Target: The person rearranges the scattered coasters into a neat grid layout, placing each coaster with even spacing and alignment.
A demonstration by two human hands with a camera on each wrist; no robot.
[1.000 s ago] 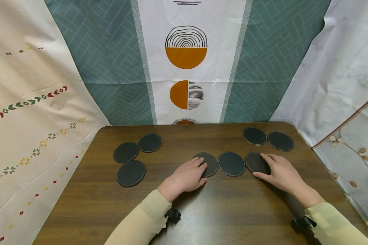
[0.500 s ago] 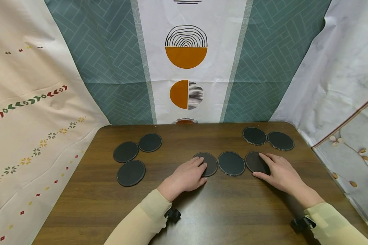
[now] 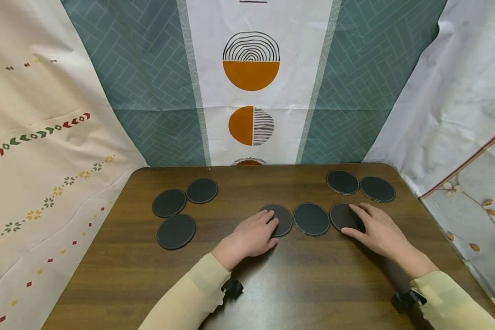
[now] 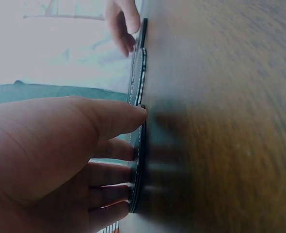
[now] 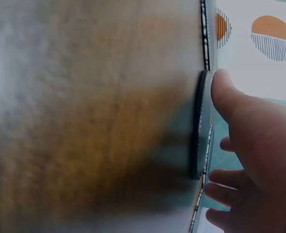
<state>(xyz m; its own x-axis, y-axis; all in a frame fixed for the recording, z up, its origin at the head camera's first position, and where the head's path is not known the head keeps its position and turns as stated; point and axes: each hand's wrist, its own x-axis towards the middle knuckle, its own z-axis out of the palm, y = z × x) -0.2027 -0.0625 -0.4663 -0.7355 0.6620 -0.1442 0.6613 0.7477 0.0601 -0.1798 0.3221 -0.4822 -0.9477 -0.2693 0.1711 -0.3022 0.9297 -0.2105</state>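
Note:
Three round black coasters with stitched rims lie in a row mid-table. My left hand (image 3: 247, 236) rests on the left coaster (image 3: 284, 221), fingers on its top and thumb at its near edge. The middle coaster (image 3: 311, 219) sits between both hands, its rim right against its neighbours. At the right coaster (image 3: 341, 217), my right hand (image 3: 379, 231) has thumb and fingers spread over the right side. In the right wrist view, the thumb (image 5: 223, 87) stands just off the face of that coaster (image 5: 199, 131), and the other fingers are loosely bent, gripping nothing.
Several more coasters lie on the brown wooden table (image 3: 119, 266): a touching cluster with a front coaster (image 3: 176, 232) at the left, and a pair with a coaster (image 3: 377, 189) at the back right. Patterned cloths (image 3: 161, 91) hang behind and at both sides.
The fingers of my right hand have spread and lifted slightly over the right coaster. My left hand and all the coasters have stayed in place; the head view has tilted very slightly.

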